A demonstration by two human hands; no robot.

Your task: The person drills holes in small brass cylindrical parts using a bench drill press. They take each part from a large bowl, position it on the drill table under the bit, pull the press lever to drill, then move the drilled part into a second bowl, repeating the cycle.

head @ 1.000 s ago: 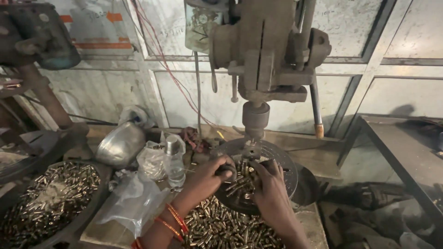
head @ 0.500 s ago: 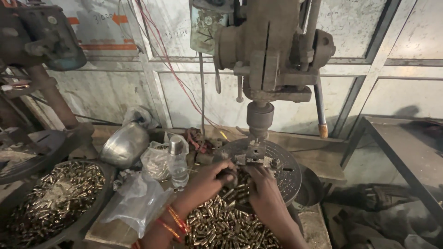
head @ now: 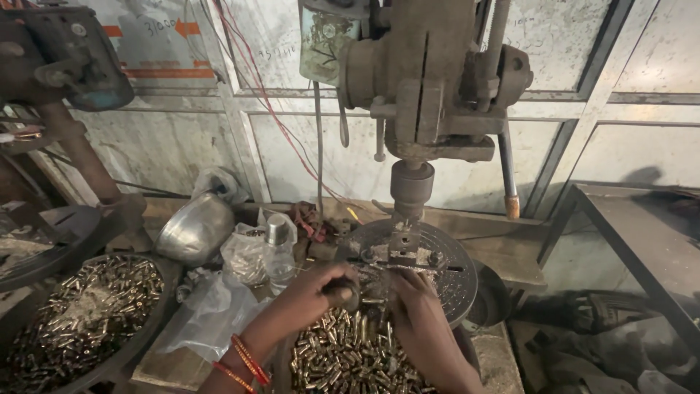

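Brass pieces (head: 343,361) fill a near tray just below my hands, a loose heap of small shiny cylinders. My left hand (head: 324,286) is clenched around a small dark knob or handle (head: 344,290) at the near left edge of the round drill table (head: 456,273); what exactly it grips is partly hidden. My right hand (head: 408,295) lies on the near edge of that table, fingers curled over a few brass pieces; can't tell if it pinches one. Red bangles (head: 244,361) sit on my left wrist.

A small clamp fixture (head: 401,252) sits in the middle of the table, straight under the drill chuck (head: 410,186). Drill press head (head: 426,80) hangs above, far centre, its lever (head: 507,171) pointing down on the right.

Left of my hands: a plastic bottle (head: 278,252), crumpled clear plastic bags (head: 211,310), a steel bowl (head: 195,230) tipped on its side. Far left near corner: a second round pan (head: 80,321) full of brass pieces. Another machine (head: 62,62) stands far left. A dark metal bench (head: 642,248) stands on the right, well apart.
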